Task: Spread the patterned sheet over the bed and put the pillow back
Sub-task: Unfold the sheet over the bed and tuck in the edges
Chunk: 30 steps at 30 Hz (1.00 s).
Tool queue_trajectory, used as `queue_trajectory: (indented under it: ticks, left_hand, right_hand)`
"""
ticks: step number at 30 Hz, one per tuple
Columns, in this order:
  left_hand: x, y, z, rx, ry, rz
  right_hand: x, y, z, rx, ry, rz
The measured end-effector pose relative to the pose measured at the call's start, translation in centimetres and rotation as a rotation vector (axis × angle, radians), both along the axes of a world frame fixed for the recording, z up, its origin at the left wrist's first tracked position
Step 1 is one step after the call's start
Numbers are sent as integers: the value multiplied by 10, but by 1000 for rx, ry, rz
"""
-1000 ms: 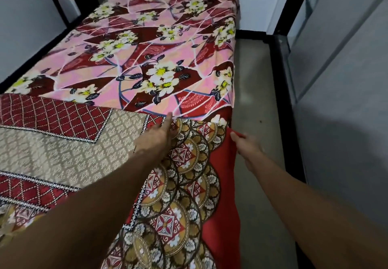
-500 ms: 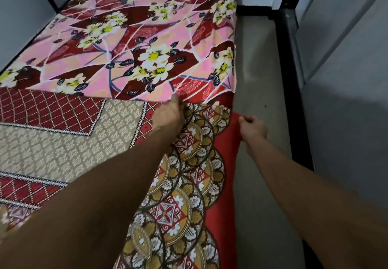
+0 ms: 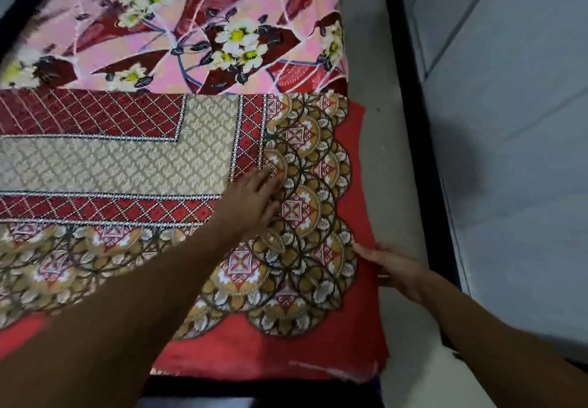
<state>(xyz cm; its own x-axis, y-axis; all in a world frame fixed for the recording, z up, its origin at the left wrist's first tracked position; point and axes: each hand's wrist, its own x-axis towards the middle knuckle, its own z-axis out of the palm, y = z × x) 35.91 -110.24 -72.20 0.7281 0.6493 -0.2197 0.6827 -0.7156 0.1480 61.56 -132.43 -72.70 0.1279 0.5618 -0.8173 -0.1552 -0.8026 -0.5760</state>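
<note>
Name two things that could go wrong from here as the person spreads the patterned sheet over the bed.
1. The patterned sheet covers only the near part; the pink floral cover beyond lies bare, so it may end up short there.
2. The right hand is at the red border, which overhangs at the side; a tug could drag the sheet askew from under the flat left hand.
</note>
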Motion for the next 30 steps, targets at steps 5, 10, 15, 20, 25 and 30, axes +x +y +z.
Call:
queue_trajectory:
  ticks: [5, 10, 15, 20, 25, 30]
  left_hand:
    - [-57, -79, -3, 29, 51, -164]
    - [-103, -138, -11, 30, 54, -224]
    - [-160, -187, -5, 19, 51, -242]
    - [-202, -211, 5, 16, 185, -240]
    - [-233, -189, 21, 40, 181, -144]
    - [-262, -184, 15, 65, 184, -56]
  right_hand:
    - [-37, -65, 18, -25, -7, -14]
    - [-59, -111, 28, -1, -30, 41]
    - [-64, -145, 9, 101, -154, -70]
    - [-88, -150, -16, 32, -414, -138]
    - [-106, -144, 6, 56, -813, -65]
    - [-135, -143, -1, -30, -693, -113]
